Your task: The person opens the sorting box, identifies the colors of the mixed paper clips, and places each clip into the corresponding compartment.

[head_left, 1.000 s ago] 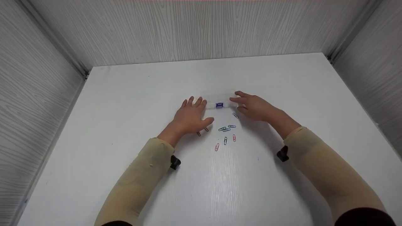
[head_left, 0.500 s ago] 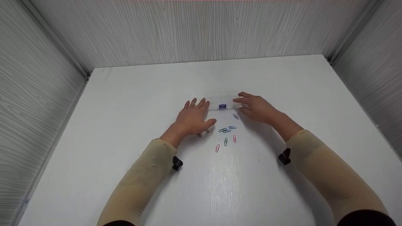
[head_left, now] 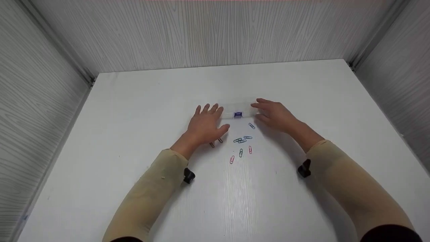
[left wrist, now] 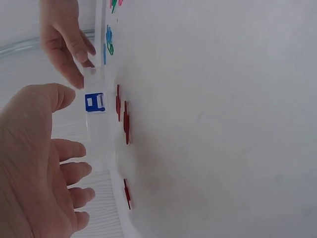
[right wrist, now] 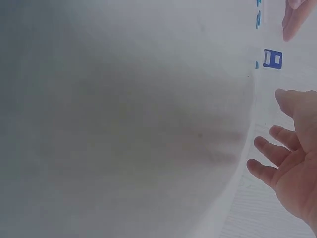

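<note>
A clear plastic box (head_left: 228, 107) with a blue latch (head_left: 238, 114) lies on the table, its latch side facing me. My left hand (head_left: 204, 127) is at the box's left end, fingers spread and thumb out to the side. At the right end is my right hand (head_left: 276, 116), its fingers loosely bent and apart. Whether either hand touches the box is hard to tell. Blue and green paper clips (head_left: 240, 140) lie in front of the box, with pink ones (head_left: 250, 150) nearer me. Red paper clips (left wrist: 126, 123) lie beneath my left hand, partly hidden in the head view.
The white table (head_left: 221, 201) is bounded by a wood-grain panel (head_left: 215, 33) at the back and further panels on both sides. Another blue paper clip (head_left: 252, 126) lies just in front of the box's right part.
The box and both hands have shifted slightly to the right relative to the paper clips. My right fingertips are a little farther from the latch. The paper clips stay where they were.
</note>
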`<state>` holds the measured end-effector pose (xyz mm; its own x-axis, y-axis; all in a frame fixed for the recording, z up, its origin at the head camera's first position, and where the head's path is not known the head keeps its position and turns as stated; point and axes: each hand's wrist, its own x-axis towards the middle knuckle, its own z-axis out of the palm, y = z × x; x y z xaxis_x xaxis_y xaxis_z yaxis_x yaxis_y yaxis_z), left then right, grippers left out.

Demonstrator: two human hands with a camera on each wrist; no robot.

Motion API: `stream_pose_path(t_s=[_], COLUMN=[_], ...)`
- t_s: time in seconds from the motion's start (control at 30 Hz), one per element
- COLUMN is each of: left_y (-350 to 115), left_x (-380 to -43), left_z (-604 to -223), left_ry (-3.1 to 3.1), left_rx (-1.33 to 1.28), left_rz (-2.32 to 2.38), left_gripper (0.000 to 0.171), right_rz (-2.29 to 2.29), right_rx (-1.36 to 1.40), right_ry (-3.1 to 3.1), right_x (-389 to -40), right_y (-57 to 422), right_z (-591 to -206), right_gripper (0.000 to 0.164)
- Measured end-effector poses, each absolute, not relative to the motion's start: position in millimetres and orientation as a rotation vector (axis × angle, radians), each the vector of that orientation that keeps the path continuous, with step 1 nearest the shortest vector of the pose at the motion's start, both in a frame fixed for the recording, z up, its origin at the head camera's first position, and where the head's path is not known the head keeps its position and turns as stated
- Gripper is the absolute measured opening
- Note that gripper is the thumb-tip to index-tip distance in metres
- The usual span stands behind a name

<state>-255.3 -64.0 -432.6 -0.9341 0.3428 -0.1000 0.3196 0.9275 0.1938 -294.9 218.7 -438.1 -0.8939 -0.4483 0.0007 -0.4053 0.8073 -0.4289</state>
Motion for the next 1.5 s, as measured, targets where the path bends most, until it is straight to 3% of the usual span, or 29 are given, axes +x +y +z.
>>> stream_pose_path(t_s=[0.7, 1.5], left_y=[-54.1, -50.9], left_x=[-275.4, -298.3], left_z=[-433.7, -434.9], left_ry=[3.216, 2.790], left_rx=[0.760, 0.775], left_rz=[0.634, 0.812], left_gripper=[0.039, 0.038], right_rz=[-1.090, -1.171], right_rx=[-0.374, -0.325], right_ry=[2.649, 2.530], right_x=[-327.0, -331.5], right_y=[220.8, 228.2], right_z=[-446.5, -458.3], right_gripper=[0.064, 0.057])
